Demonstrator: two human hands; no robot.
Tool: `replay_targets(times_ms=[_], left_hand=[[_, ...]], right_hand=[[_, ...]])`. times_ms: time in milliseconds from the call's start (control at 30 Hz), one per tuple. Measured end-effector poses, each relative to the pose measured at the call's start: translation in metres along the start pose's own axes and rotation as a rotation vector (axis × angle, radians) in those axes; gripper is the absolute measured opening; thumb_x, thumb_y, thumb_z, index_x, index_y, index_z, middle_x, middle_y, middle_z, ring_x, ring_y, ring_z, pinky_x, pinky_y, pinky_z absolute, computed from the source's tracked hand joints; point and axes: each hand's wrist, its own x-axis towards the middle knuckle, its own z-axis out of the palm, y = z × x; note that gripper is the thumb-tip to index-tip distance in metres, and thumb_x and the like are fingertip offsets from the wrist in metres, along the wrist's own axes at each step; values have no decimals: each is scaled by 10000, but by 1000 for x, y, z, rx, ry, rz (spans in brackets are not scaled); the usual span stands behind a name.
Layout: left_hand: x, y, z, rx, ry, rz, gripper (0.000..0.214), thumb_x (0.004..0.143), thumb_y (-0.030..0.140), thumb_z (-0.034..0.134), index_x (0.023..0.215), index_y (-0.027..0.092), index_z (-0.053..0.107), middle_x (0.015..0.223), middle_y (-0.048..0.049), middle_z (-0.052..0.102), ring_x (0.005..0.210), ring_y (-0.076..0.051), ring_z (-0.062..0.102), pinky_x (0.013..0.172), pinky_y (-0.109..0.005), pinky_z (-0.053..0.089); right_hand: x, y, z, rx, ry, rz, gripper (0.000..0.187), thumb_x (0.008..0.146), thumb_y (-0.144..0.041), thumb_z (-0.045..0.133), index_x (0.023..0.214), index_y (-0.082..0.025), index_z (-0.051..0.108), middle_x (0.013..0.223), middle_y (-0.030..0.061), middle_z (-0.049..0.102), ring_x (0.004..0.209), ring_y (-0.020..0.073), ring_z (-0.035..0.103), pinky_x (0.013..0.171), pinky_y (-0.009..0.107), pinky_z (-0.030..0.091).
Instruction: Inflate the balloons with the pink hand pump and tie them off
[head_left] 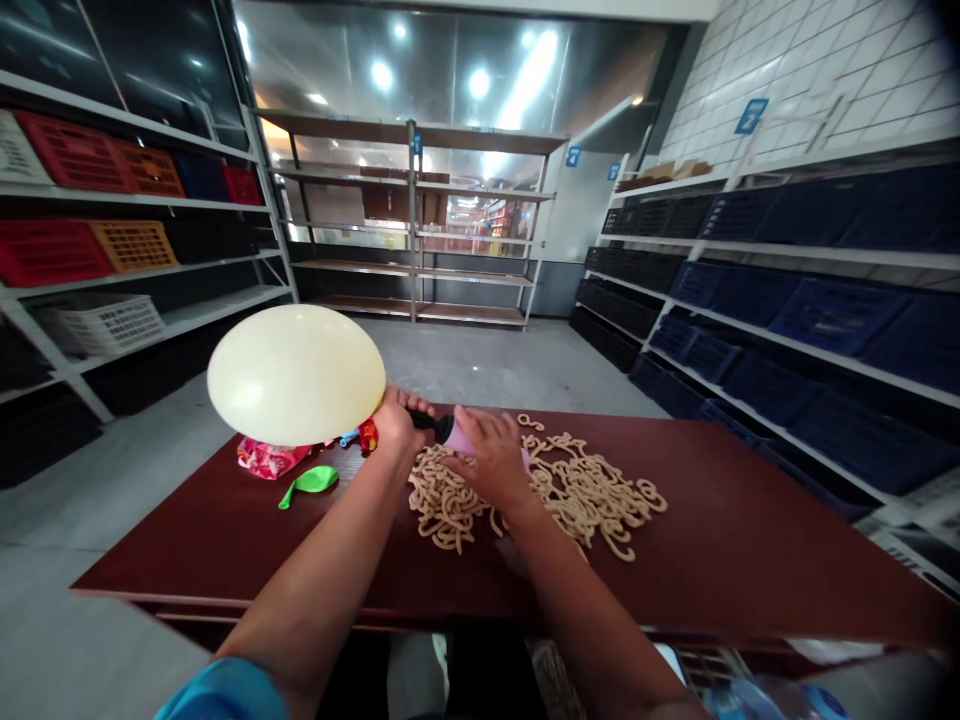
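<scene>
My left hand is closed around the neck of a large inflated pale yellow balloon, at the black nozzle of a pink hand pump. The balloon bulges out to the left of that hand, above the dark red table. Wrapped over the pump's pink body is my right hand, fingers closed on it. Both hands hover over a heap of tan rope-like loops spread across the table's middle.
A limp green balloon and a red packet with small coloured bits lie at the table's left. Shelving with red, orange and white crates lines the left wall, dark blue crates the right. Bare shelves stand across the grey floor behind.
</scene>
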Motion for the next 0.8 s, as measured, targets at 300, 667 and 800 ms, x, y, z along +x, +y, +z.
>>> replay_targets(times_ms=[300,667,800], left_hand=[[-9,-20,-4,-33,31,-111,333,746,244,481,544,192,221,454,56,311,416,-81,417,477,-226,399],[7,-7,-40,391,109,-103,316,715,282,532,529,190,294,415,55,350,339,-79,395,361,-191,321],[-9,-15,-46,510,-35,-208,341,704,311,569,528,198,300,403,53,333,310,-81,360,312,-179,228]], right_hand=[[-3,-7,-2,-38,-122,-40,380,829,-381,483,1185,-250,503,1082,81,533,938,209,485,815,321,369],[-51,92,-11,-327,-286,410,343,782,-389,541,1096,-252,550,921,95,589,781,215,565,660,302,367],[-53,98,-3,-361,-357,474,356,702,-355,630,1033,-229,594,960,133,614,903,294,555,755,409,364]])
